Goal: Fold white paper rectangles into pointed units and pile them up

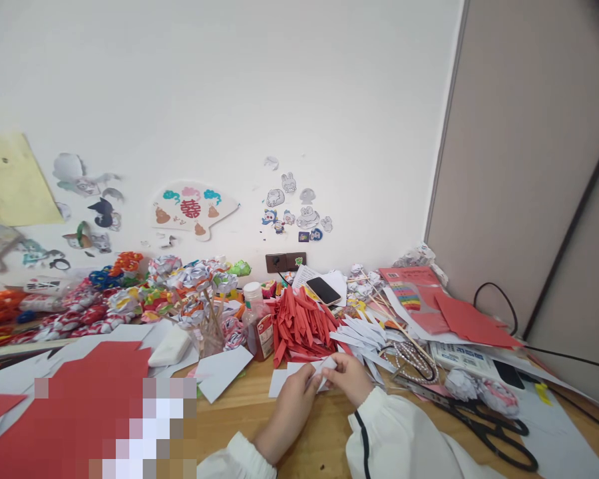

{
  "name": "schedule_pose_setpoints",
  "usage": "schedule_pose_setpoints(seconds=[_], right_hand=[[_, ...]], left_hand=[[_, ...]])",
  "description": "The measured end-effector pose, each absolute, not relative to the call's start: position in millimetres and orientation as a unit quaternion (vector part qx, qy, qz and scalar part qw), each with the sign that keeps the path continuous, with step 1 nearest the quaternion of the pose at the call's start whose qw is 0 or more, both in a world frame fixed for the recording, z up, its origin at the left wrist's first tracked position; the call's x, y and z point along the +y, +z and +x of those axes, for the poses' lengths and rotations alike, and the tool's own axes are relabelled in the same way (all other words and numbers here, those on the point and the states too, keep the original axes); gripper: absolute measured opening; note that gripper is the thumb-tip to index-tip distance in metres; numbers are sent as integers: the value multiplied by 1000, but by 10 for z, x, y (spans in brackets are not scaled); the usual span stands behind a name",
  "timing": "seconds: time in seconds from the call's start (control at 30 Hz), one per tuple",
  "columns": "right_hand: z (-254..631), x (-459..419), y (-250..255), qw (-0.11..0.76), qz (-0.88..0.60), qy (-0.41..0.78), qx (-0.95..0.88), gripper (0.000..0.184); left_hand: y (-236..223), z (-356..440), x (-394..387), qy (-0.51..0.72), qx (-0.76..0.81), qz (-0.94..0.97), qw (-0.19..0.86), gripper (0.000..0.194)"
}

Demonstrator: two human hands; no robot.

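Between my two hands is a small folded piece of white paper (pixel 324 366), held just above the wooden table near its middle. My left hand (pixel 295 396) grips its left side, with the thumb along the lower edge. The fingertips of my right hand (pixel 348 378) pinch the right end. Right behind my hands lies a heap of folded red paper strips (pixel 302 322). A bunch of folded white paper strips (pixel 362 336) spreads beside it, to the right. A flat white sheet (pixel 278 382) rests partly under my left hand.
Black-handled scissors (pixel 499 432) lie at the right, near crumpled paper balls (pixel 462 384). A bottle (pixel 257 322) stands left of the red strips. A phone (pixel 323 291) rests behind them. Red sheets (pixel 104 379) cover the left side. Crumpled paper flowers (pixel 194 276) line the wall.
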State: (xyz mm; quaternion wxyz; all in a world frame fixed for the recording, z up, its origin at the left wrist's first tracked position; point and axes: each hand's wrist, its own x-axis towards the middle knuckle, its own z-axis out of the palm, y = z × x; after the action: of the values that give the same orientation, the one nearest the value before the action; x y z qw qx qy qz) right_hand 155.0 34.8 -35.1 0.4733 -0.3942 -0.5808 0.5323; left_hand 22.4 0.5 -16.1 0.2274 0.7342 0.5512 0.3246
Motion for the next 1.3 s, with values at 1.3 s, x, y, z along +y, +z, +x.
schedule_pose_setpoints(seconds=[1.3], right_hand=[[1567, 373, -413, 489, -397, 526, -572, 26]], left_hand=[[-115, 231, -19, 321, 566, 735, 190, 27]])
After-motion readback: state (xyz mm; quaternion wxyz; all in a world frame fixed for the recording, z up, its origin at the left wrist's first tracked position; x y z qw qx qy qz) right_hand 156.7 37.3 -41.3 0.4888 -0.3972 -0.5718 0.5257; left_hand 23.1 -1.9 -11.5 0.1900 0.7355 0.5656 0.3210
